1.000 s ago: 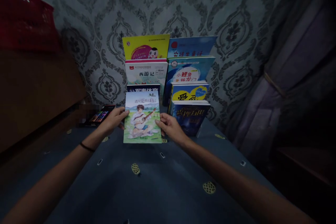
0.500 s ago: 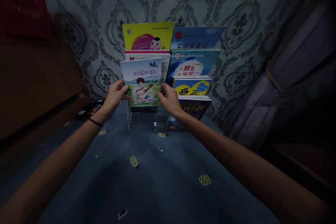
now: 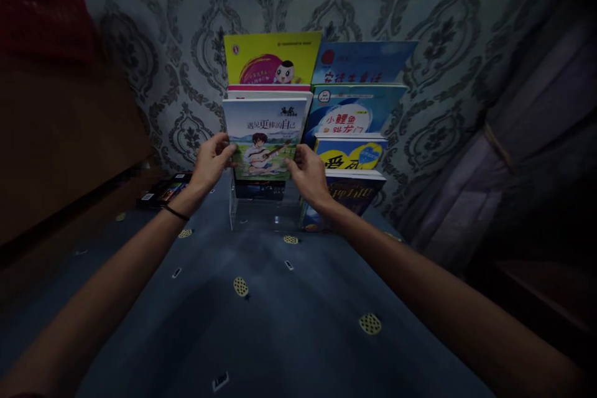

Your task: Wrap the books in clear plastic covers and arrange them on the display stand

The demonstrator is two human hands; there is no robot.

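Observation:
A thin book with a guitar player on its cover [image 3: 265, 143] is held upright between my two hands, front facing me. My left hand [image 3: 212, 161] grips its left edge, thumb on the cover. On the right edge my right hand [image 3: 310, 177] pinches it the same way. The book stands over the left column of a clear tiered book stand [image 3: 265, 214], in front of a white book and a yellow book [image 3: 273, 56]. Whether its lower edge rests on a tier, I cannot tell. Below it shows part of a dark book [image 3: 260, 189].
The stand's right column holds a blue book [image 3: 368, 62], a teal book [image 3: 359, 109], a yellow-and-blue book [image 3: 352, 154] and a dark purple book [image 3: 357, 196]. A black book [image 3: 165, 191] lies at left by a brown box [image 3: 65, 149]. A curtain [image 3: 504, 137] hangs right.
The guitar-player book has shifted right and now sits squarer before the books behind it, both hands moving with it. The view has shifted slightly.

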